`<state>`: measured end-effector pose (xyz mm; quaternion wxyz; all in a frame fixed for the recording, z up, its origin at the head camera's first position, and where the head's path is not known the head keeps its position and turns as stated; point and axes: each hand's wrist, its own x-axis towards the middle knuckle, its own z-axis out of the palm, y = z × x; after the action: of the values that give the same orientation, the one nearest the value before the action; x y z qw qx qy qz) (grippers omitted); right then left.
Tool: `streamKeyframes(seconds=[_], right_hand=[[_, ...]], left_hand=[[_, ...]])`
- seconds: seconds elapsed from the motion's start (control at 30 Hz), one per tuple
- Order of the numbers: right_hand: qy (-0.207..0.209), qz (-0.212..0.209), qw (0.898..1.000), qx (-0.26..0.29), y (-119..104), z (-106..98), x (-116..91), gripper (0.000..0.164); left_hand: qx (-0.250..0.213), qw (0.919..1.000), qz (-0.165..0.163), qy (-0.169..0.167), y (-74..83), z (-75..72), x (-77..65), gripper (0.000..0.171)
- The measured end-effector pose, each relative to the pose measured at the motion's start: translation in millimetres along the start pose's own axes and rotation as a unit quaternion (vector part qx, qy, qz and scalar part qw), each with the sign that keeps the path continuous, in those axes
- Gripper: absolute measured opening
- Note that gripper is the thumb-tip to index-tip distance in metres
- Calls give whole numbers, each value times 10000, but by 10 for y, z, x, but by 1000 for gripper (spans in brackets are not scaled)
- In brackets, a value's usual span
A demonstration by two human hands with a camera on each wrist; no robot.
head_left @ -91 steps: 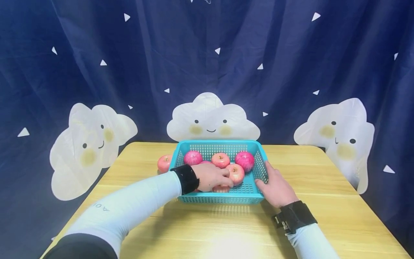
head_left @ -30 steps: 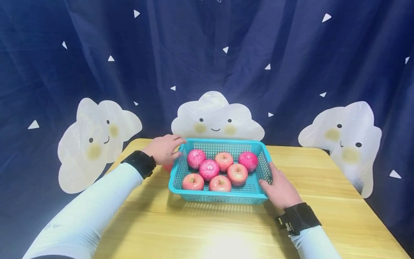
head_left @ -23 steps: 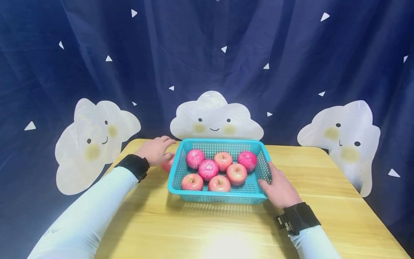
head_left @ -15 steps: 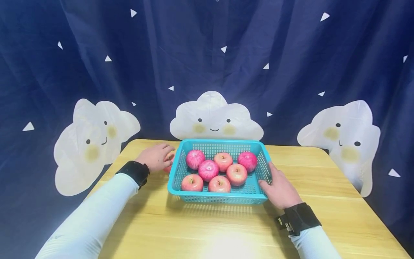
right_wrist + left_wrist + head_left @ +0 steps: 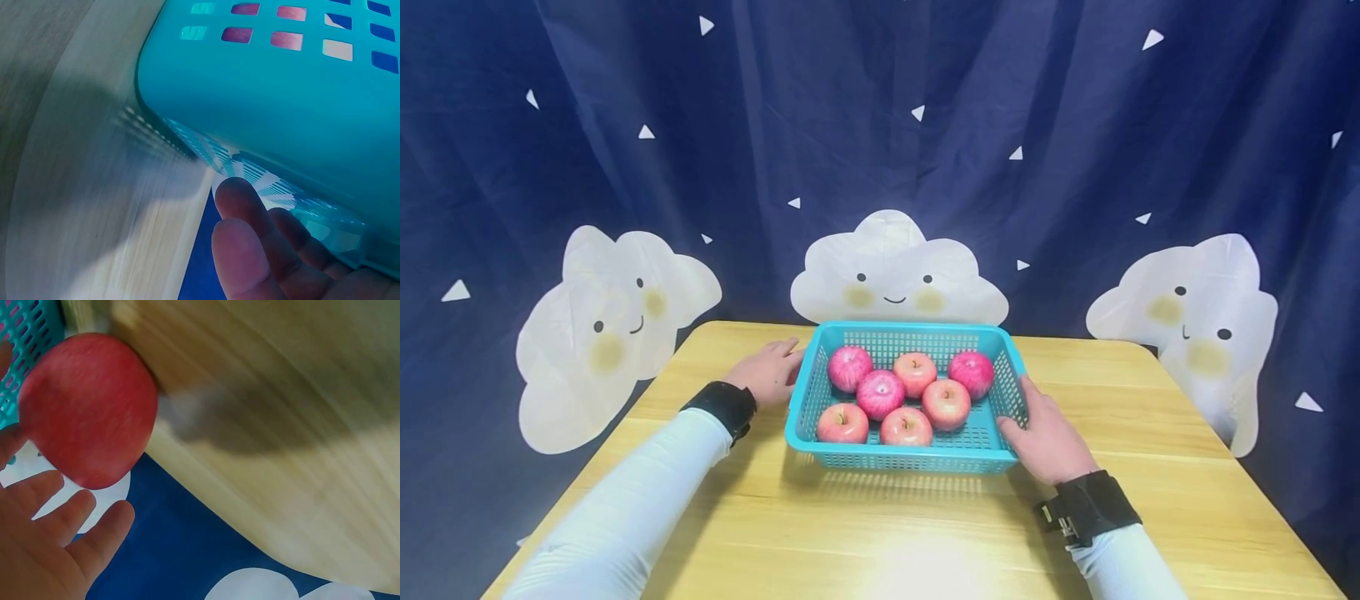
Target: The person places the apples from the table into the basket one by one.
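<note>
A turquoise plastic basket (image 5: 902,456) stands on the table with several apples inside, some pale red (image 5: 946,404) and some deep pink (image 5: 880,394). My left hand (image 5: 766,375) is outside the basket's left end. Close in front of its loosely spread fingers (image 5: 103,540) is a red apple (image 5: 90,409), which one fingertip appears to touch; the head view hides this apple behind the hand. At the opposite end, my right hand (image 5: 1051,437) holds the basket's side, its thumb over the rim. In the right wrist view, its fingers (image 5: 240,256) lie close against the basket's outside.
The light wooden table (image 5: 820,533) extends in front of the basket and to both sides. Behind its far edge hangs a dark blue curtain (image 5: 880,125) with white smiling clouds (image 5: 898,267). Black bands (image 5: 1093,507) circle both wrists.
My left hand has left the apples inside the basket and moved out to the left, down beside the loose apple, now covering it in the head view. My right hand stays on the basket.
</note>
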<state>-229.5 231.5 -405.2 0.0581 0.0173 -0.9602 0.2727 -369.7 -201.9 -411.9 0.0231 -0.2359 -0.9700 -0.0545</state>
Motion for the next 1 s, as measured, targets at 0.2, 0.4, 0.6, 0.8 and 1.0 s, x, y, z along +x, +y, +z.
streamKeyframes(seconds=[0.2,0.4,0.6,0.8,1.0], right_hand=[[-31,16,10000,7,-7,-14,-1,80],[-11,-9,10000,0,-5,-20,2,80],[32,-32,10000,13,1,-14,3,79],[52,-52,10000,26,4,-6,3,79],[34,-34,10000,46,3,6,0,80]], left_hand=[[-100,10000,0,-3,2,39,-21,69],[-121,9998,-118,-38,-3,97,-19,66],[-160,9997,-159,45,-5,121,-10,64],[-181,9995,-200,171,-13,148,1,59],[-94,9993,-73,357,-40,196,4,54]])
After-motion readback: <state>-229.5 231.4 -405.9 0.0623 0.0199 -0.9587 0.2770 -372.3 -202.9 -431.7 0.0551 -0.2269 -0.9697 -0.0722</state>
